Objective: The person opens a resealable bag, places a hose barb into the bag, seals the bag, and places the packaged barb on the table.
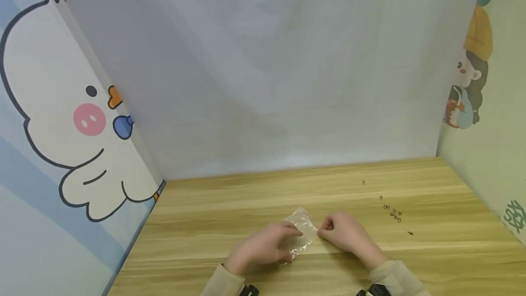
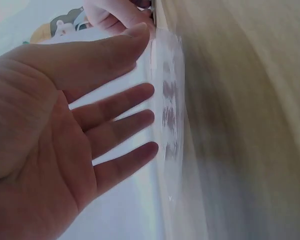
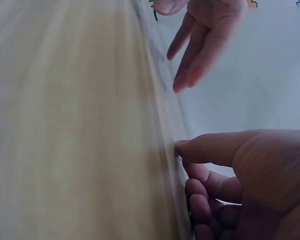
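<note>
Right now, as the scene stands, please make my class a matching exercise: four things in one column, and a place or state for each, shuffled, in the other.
Column one
1. left hand
2. right hand
3. plastic bag
4. small metal pieces

Column two
A. scattered to the right of both hands
B. fingers curled, at the bag's right edge
C. see-through
D. fingers spaced apart

Pairs: 1-D, 2-B, 3-C, 4-A

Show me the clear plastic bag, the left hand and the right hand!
Clear plastic bag [image 1: 306, 230]: head view, its uncovered film.
Left hand [image 2: 65, 130]: left wrist view, the palm.
Right hand [image 1: 346, 232]: head view, its back.
</note>
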The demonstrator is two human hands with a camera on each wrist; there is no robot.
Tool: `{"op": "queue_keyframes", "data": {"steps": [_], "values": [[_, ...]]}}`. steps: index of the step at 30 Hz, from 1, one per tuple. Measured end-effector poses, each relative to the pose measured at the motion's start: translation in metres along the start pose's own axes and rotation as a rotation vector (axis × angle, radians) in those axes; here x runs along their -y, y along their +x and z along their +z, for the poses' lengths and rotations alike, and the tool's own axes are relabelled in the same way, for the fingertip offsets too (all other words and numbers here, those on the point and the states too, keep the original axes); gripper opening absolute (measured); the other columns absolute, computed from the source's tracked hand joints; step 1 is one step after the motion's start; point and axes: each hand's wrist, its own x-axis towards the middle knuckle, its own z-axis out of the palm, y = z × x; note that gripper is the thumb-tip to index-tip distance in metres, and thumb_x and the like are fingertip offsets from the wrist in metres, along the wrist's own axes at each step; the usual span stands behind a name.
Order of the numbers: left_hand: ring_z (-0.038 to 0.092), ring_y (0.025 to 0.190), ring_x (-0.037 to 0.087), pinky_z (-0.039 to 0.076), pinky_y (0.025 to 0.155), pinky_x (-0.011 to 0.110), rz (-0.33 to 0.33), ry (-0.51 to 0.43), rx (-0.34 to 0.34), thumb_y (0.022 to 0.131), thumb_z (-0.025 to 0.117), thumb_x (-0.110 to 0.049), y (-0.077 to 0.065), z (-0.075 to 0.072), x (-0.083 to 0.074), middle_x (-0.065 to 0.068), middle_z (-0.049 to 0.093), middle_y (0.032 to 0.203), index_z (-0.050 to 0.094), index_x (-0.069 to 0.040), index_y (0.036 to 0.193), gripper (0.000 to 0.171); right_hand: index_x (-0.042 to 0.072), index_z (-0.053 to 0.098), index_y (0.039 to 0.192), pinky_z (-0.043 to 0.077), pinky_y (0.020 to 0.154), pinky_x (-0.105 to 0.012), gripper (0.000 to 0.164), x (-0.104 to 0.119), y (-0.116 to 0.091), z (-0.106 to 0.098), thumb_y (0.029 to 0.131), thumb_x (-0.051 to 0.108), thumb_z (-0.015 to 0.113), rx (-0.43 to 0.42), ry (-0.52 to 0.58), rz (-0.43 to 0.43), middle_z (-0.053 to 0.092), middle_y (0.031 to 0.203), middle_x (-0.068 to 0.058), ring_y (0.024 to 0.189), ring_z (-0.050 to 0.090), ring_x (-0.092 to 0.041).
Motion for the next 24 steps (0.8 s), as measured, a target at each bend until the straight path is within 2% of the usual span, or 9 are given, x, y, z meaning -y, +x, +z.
{"op": "queue_keyframes", "data": {"steps": [6, 11, 18, 24], "values": [[0.060, 0.133, 0.019, 0.047, 0.115, 0.033, -0.061, 0.012, 0.009, 0.089, 0.088, -0.020, -0.002, 0.002, -0.002, 0.006, 0.063, 0.148, 0.068, -0.009, 0.143, 0.059, 0.016, 0.071, 0.078, 0.053, 0.069, -0.037, 0.018, 0.000, -0.005, -0.005, 0.082, 0.023, 0.087, 0.043, 0.019, -0.001, 0.065, 0.077, 0.004, 0.072, 0.059, -0.016], [0.059, 0.134, 0.017, 0.047, 0.114, 0.032, -0.052, 0.033, 0.005, 0.085, 0.087, -0.004, -0.002, 0.005, -0.001, 0.003, 0.063, 0.148, 0.068, -0.012, 0.144, 0.063, 0.014, 0.074, 0.082, 0.052, 0.068, -0.035, 0.015, -0.002, -0.006, -0.010, 0.085, 0.022, 0.086, 0.113, 0.093, -0.037, 0.067, 0.078, 0.004, 0.073, 0.059, -0.016], [0.052, 0.145, 0.022, 0.039, 0.122, 0.040, -0.044, 0.014, -0.013, 0.075, 0.069, 0.025, -0.001, 0.005, 0.002, -0.003, 0.064, 0.147, 0.070, -0.015, 0.141, 0.077, 0.010, 0.080, 0.095, 0.056, 0.078, -0.040, 0.013, -0.005, -0.003, -0.015, 0.089, 0.021, 0.083, 0.162, 0.156, -0.097, 0.073, 0.089, 0.003, 0.083, 0.063, -0.015], [0.050, 0.147, 0.024, 0.036, 0.123, 0.040, -0.040, -0.005, -0.021, 0.069, 0.063, 0.032, 0.001, 0.005, 0.006, -0.004, 0.066, 0.144, 0.071, -0.016, 0.139, 0.085, 0.009, 0.080, 0.096, 0.054, 0.074, -0.038, 0.014, -0.006, -0.002, -0.013, 0.089, 0.020, 0.084, 0.196, 0.193, -0.121, 0.073, 0.087, 0.003, 0.080, 0.062, -0.016]]}}
